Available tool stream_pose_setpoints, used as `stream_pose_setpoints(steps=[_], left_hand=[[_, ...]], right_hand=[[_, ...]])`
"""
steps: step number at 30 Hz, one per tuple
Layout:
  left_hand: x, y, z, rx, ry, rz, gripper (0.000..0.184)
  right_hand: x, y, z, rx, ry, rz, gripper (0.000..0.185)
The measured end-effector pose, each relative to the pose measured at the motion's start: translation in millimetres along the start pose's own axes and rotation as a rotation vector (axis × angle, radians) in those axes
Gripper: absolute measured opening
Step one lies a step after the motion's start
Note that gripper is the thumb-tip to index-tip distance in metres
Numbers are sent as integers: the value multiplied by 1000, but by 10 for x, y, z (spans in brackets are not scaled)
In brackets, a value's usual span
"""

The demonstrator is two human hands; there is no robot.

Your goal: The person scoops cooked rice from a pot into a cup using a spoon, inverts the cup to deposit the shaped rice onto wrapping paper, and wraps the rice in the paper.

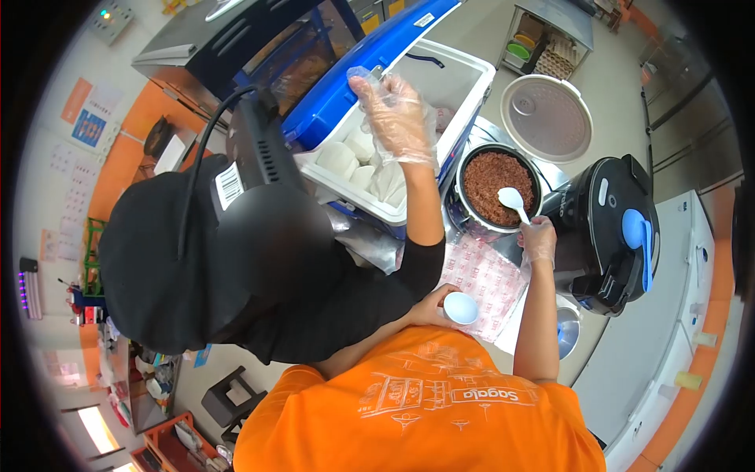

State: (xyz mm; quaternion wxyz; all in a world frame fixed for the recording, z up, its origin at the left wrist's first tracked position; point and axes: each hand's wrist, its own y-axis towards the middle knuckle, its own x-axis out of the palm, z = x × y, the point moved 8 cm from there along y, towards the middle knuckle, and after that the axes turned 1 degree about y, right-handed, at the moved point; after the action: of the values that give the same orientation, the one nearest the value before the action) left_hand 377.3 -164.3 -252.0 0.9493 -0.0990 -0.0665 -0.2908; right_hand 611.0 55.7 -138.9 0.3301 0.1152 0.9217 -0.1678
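Note:
My left hand (429, 308) is closed around a small pale blue bowl (461, 308), held close to my orange shirt; most of my left forearm passes behind a co-worker's black sleeve. In a thin clear glove, my right hand (539, 240) grips the handle of a white serving spoon (513, 200). The spoon's bowl lies over reddish-brown cooked rice (487, 177) in a round pot (465, 216). Below the pot, printed wrapping paper (481, 283) is spread on the worktop, beside my bowl.
A co-worker (307, 291) in black leans in from the left, a gloved hand (397, 118) raised over an open cooler box (472, 71) with several white packets. A black rice cooker (602, 228) with a blue ladle (633, 228) stands right. A round lid (548, 118) is behind the pot.

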Motion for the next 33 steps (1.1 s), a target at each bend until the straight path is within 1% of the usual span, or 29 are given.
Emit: stream_pose_setpoints(steps=[2,3,4,6,8,9,11,15,18,21,24,25,26,28,30,32,33], left_hand=[[-4,-15,36,-30,-97,-14,94],[-3,-8,51,-48,-143,-23,94],[6,8,54,-35,-187,-28,93],[0,6,38,-20,-271,-36,91],[-1,-2,41,-57,-424,-41,88],[11,-10,52,-76,-501,-43,87],[12,-28,97,-90,-540,-45,85],[-50,-85,257,-156,-532,-50,83],[-72,-101,174,-81,-604,-71,82],[-95,-122,27,-46,-596,-42,83],[-118,-146,-151,-68,-648,-42,84],[-127,-153,-229,-69,-683,-64,83],[-135,-147,-337,-85,-710,-70,82],[-154,-108,-557,-113,-755,-91,80],[-169,-79,-620,-125,-763,-110,77],[-207,-71,-636,-135,-761,-113,74],[-194,-68,-607,-142,-768,-116,72]], right_hand=[[-61,135,-118,-2,-50,8,38],[2,364,-74,-100,-161,8,32],[6,368,-318,-92,-288,-100,21],[192,661,-383,-121,-443,-155,18],[350,772,-406,86,-386,-268,31],[401,785,-492,24,-510,-282,30],[474,770,-634,-105,-755,-309,31],[230,598,-759,-73,-798,-287,38],[15,284,-1168,-184,-907,-312,38],[-74,211,-1496,-293,-1001,-301,40],[264,647,-1406,-503,-986,-214,24],[271,514,-1581,-582,-1031,-205,17],[276,380,-1775,-658,-1079,-191,16],[643,688,-1639,-882,-1027,8,27],[820,683,-1632,-1046,-1144,159,21],[904,637,-1507,-1222,-1151,80,18],[874,634,-1474,-1222,-1152,61,17]])
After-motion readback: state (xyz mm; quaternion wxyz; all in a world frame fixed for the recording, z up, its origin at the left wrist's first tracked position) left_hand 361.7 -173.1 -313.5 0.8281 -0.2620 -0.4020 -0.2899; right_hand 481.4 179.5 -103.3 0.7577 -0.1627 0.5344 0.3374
